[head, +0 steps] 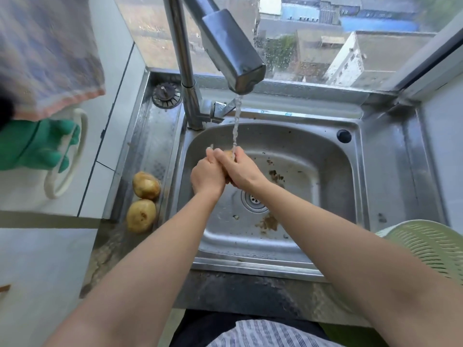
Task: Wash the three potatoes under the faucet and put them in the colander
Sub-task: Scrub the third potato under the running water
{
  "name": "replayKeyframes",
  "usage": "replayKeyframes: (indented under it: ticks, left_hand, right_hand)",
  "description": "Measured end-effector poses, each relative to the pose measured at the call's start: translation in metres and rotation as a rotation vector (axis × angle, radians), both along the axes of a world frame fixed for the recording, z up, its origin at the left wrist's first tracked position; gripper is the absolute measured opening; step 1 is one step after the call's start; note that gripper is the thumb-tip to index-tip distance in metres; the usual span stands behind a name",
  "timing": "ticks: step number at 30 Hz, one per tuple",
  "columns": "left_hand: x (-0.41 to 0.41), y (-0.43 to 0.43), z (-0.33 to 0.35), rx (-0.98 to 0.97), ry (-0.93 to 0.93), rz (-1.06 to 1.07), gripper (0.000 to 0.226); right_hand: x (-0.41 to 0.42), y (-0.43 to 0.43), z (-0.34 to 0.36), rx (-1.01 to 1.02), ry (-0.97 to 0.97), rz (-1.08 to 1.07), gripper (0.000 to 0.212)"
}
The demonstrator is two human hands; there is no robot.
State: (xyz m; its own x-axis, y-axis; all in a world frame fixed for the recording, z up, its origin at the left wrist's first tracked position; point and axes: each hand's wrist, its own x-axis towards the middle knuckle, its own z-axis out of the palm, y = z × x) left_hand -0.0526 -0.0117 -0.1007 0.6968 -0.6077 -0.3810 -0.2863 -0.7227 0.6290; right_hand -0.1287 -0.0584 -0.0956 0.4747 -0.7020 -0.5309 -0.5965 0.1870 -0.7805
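Over the steel sink [325, 156], my left hand [206, 175] and my right hand [241, 169] are wrapped together around one potato [228, 154]. Only a small brown patch of it shows between my fingers. Water runs from the faucet [233, 53] straight onto that potato. Two more potatoes [146, 185] [140, 215] lie side by side on the steel ledge left of the basin. A pale green colander [431, 244] stands at the right edge of the sink, partly behind my right forearm; its inside is not visible.
Bits of dirt lie around the drain [254, 201] on the basin floor. A sink strainer plug [166, 94] rests at the back left corner. Green rubber gloves [35, 145] and a cloth [47, 51] hang on the left wall. A window is behind the faucet.
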Motion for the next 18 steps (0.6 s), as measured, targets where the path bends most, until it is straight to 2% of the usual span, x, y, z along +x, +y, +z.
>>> replayKeyframes:
  ticks: [2,5,10,13,14,16,18]
  left_hand:
    - [-0.004,0.003,0.003,-0.127,0.06,-0.032,0.058]
    - [-0.014,0.011,0.008,-0.273,0.054,-0.124,0.042]
    - [-0.006,-0.002,0.005,-0.106,-0.006,0.008,0.048]
    - [-0.013,0.002,0.009,-0.128,-0.081,-0.045,0.042]
    - [-0.016,0.004,0.012,-0.14,-0.08,-0.053,0.04]
    - [-0.016,0.002,0.012,-0.136,-0.007,0.0,0.038]
    - [-0.009,-0.004,0.008,-0.137,0.123,0.118,0.039]
  right_hand:
    - [0.002,-0.005,-0.003,-0.093,0.054,-0.049,0.046]
    - [-0.001,-0.014,-0.005,-0.053,0.108,-0.22,0.06]
    - [-0.01,-0.001,-0.001,-0.083,-0.047,-0.069,0.039]
    - [-0.005,-0.015,-0.003,0.02,0.004,-0.146,0.029]
    - [-0.004,-0.018,-0.002,-0.003,0.032,-0.144,0.03]
    - [-0.005,-0.015,0.001,-0.146,0.012,-0.094,0.035]
    - [-0.007,-0.005,0.002,-0.193,-0.114,-0.016,0.03]
